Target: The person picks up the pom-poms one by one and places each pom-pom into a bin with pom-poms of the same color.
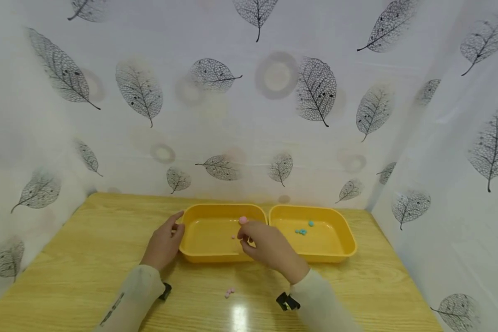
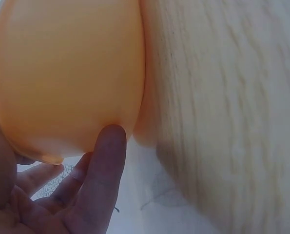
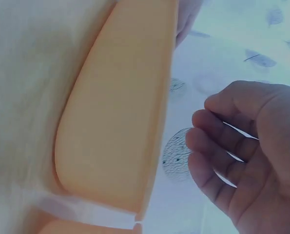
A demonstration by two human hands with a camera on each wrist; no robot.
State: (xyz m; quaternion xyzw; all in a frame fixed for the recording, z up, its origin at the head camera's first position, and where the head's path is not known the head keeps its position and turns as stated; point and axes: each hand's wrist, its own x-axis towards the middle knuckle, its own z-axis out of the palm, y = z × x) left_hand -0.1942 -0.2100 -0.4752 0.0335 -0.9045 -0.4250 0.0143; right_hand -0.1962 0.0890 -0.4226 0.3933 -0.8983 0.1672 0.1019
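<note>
Two yellow trays stand side by side on the wooden table. My left hand [image 1: 172, 230] lies against the left end of the left tray [image 1: 203, 210]. In the left wrist view its straight fingers [image 2: 108, 146] touch that tray's outer wall [image 2: 67, 73]. My right hand [image 1: 249, 235] hovers over the left tray's right front part with curled fingers, and a pink bead [image 1: 243, 220] sits at its fingertip. The right wrist view shows that hand [image 3: 218, 141] curled beside a tray wall [image 3: 120, 122], with the bead hidden. One small pink bead [image 1: 233, 238] lies inside the left tray.
The right tray [image 1: 340, 230] holds a few blue beads [image 1: 302, 231]. A few pink beads [image 1: 230, 292] lie on the table [image 1: 87, 258] in front of the trays. Leaf-patterned sheets wall in the table at the back and on both sides.
</note>
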